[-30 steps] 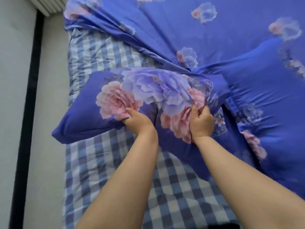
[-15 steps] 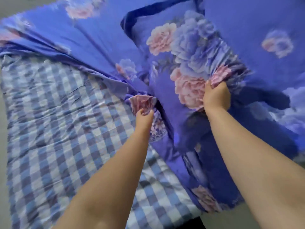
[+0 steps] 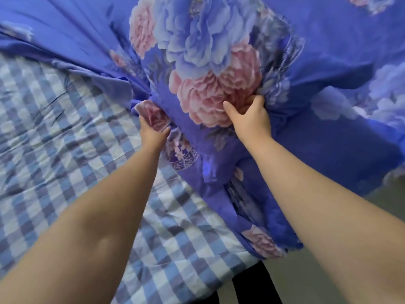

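Bed with a checked blue-and-white sheet (image 3: 54,132), partly overlaid by a blue floral duvet (image 3: 350,36). Pillow (image 3: 208,40) in a matching floral case, set against the duvet, beyond the sheet. Right grip (image 3: 249,117): fingers curled into the pillow's near edge at a pink bloom. Left grip (image 3: 153,132): closed round a pink-flowered fabric fold (image 3: 151,114) just beside the pillow's lower left corner; which cloth it belongs to is unclear.

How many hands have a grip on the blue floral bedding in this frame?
2. The left hand pinches a bunched fold of the blue floral bedding beside the checked sheet; the right hand grips it at the large pink flower. No other hands show.
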The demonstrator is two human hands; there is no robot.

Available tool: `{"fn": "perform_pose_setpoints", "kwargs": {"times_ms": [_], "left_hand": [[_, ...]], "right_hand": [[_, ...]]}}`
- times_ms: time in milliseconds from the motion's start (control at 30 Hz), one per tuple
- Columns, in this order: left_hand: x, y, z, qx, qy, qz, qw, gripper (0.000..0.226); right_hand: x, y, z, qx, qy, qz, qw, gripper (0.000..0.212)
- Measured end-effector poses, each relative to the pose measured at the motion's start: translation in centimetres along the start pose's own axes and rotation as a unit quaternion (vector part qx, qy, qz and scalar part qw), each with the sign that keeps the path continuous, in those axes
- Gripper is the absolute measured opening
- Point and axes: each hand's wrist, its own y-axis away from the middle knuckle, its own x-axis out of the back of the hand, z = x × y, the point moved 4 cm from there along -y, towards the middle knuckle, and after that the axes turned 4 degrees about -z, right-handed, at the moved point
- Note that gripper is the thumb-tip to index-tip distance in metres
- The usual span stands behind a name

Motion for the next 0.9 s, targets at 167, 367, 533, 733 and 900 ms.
{"fn": "perform_pose_setpoints", "kwargs": {"times_ms": [167,367,533,733,900], "left_hand": [[1.4,-2.5,1.4,0.039,-0.306,-0.051,0.950,0.061],[3.2,-0.3,1.6,-0.051,-0.081,0.031,0.995,0.013],[7.7,5.6,-2.5,0.114,0.198,0.095,0.969,0.030],[13.6,12.7,-10.9,0.153,0.174,-0.180,0.956,0.065],[17.1,17.5,-16.1,0.208,0.210,-0.140,0.945,0.035]], "right_hand": [[-2.5,2.4,0.7,0.055,-0.007,-0.013,0.998,0.090],[-5.0,5.3,-0.4,0.152,0.216,0.023,0.964,0.124],[-4.7,6.5,-2.2,0.099,0.260,0.097,0.956,0.114],[-8.8,13.7,-3.8,0.110,0.191,0.177,0.959,0.069],[-18.8,23.9,1.4,-0.092,0.024,0.022,0.995,0.041]]}}
